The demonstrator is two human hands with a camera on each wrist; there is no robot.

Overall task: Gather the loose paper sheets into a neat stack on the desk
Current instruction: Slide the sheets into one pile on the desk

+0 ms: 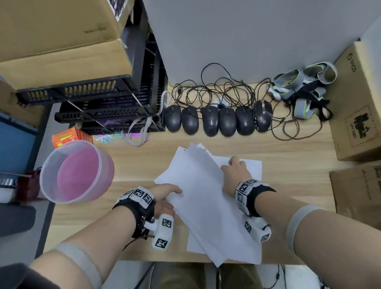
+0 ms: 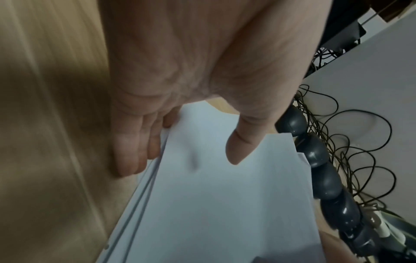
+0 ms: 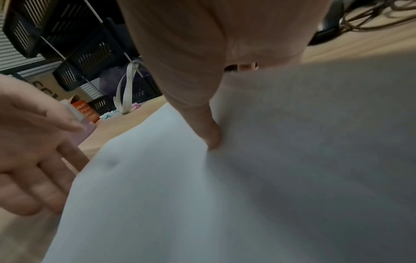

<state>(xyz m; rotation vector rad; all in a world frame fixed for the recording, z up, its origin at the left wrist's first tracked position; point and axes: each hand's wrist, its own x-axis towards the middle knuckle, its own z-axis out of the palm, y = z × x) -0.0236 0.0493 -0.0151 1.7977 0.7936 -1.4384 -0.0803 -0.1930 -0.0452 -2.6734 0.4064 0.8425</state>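
Several white paper sheets (image 1: pixel 204 200) lie fanned and askew in the middle of the wooden desk (image 1: pixel 295 154), the bottom ones square to the desk and the top ones turned. My left hand (image 1: pixel 168 197) is at their left edge; its straight fingers (image 2: pixel 133 151) lie against the edges of the sheets (image 2: pixel 225 195), and the thumb (image 2: pixel 238 147) hovers just over the top sheet. My right hand (image 1: pixel 233 168) is at the right edge of the turned sheets. Its thumb (image 3: pixel 211 135) presses a crease into the raised paper (image 3: pixel 247 195), with its fingers hidden underneath.
A translucent tub with a pink bottom (image 1: pixel 77 171) stands at the left desk edge beside an orange box (image 1: pixel 72 137). Behind the paper are a row of black mice (image 1: pixel 217 120), tangled cables and grey straps (image 1: pixel 305 88). Cardboard boxes (image 1: pixel 363 109) stand right, black trays (image 1: pixel 112 105) left.
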